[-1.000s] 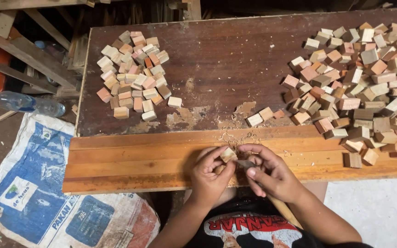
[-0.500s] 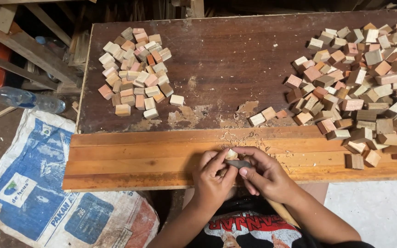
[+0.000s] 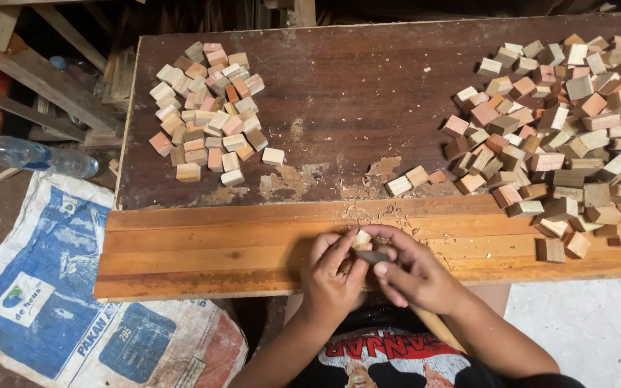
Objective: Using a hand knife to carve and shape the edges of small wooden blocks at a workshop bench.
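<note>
My left hand [image 3: 330,276] pinches a small pale wood block [image 3: 361,239] between thumb and fingertips, just above the near edge of the orange plank [image 3: 203,248]. My right hand [image 3: 415,271] closes narrowly around a dark, slim tool [image 3: 372,256] whose tip sits against the block's lower side; I cannot tell what kind of tool it is. Pale shavings [image 3: 368,213] lie on the plank just beyond the block. Past the plank, on the dark board [image 3: 346,93], a small pile of blocks [image 3: 206,108] sits far left and a large heap of blocks [image 3: 569,122] far right.
</note>
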